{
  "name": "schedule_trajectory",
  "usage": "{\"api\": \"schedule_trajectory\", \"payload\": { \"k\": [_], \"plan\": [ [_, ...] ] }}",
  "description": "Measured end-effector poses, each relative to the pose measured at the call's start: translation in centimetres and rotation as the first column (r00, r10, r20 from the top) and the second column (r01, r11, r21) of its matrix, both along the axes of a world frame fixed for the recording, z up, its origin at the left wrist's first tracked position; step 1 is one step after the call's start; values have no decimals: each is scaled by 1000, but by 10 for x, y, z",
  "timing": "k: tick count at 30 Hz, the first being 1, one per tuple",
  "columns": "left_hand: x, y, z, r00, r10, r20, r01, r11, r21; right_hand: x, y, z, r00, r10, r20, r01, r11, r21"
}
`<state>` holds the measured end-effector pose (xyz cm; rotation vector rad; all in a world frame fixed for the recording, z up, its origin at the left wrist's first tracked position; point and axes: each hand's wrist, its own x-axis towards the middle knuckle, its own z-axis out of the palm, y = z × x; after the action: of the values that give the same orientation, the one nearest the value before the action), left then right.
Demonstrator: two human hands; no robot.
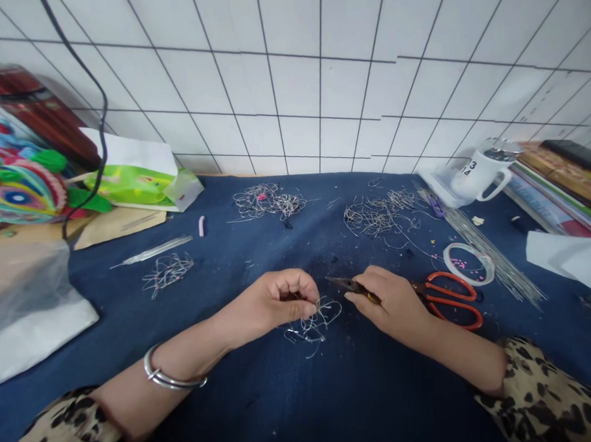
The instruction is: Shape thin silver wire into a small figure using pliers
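We see the left hand [280, 302] curled into a loose fist, its fingertips pinching one edge of a small wire tangle [314, 321]. The tangle lies on the blue cloth [307, 407] and spreads out from that pinch toward the other hand. The right hand [393, 302] is closed around the handles of a pair of pliers [347, 284]. The dark nose of the pliers points at the pinch and stops just short of it, above the tangle.

Red scissors [450, 299] lie against the far side of the right hand. Just beyond them we find a clear tape roll [469, 264] lying flat, with a few pink beads [459, 263] inside its ring. Further out from the right hand a white mug [477, 173] sits tilted on a white tray [436, 182]. We cannot tell what the mug holds.

Beyond both grips, toward the tiled wall, two more wire heaps [269, 202] [380, 212] lie on the cloth. Out past the left hand lie a smaller heap [168, 272] and a pale plastic bag [24, 297], whose contents we cannot make out.
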<state>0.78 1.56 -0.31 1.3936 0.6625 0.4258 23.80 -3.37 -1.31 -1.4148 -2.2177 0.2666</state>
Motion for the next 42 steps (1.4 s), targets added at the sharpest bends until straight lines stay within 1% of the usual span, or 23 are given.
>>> {"api": "schedule_trajectory", "payload": {
  "k": [2,4,8,10,12,16,21,25,29,35,42],
  "plan": [
    [0,0,-1,1000,-16,12,16,1000,8,-3,1,4,991,-52,-126,30,985,-169],
    [1,-1,-2,999,-34,34,33,999,6,-6,2,9,975,-61,-212,-4,956,-292],
    [2,-2,-5,997,-27,66,29,999,-22,-12,3,15,940,14,-340,-164,894,-417],
    [3,-3,-6,998,-21,67,23,999,-36,-15,4,16,924,28,-381,-217,860,-462],
    [4,-4,-6,997,-15,71,19,999,-48,-17,3,16,911,33,-411,-243,849,-470],
    [5,-6,-3,996,-28,89,33,998,-54,-21,1,16,894,35,-448,-254,861,-441],
    [5,-7,-2,993,-93,68,91,996,23,-22,2,16,890,24,-456,-239,876,-420],
    [4,-6,-2,994,-105,22,103,991,90,-19,4,18,894,8,-448,-225,873,-432],
    [6,-6,0,994,-101,-29,104,984,143,-18,6,20,886,20,-463,-255,855,-451],
    [7,-7,0,993,-81,-88,98,972,214,-17,6,22,874,-15,-485,-283,797,-533],
    [7,-7,0,989,-88,-116,113,967,227,-18,6,23,864,-42,-502,-273,798,-537]
  ]
}}
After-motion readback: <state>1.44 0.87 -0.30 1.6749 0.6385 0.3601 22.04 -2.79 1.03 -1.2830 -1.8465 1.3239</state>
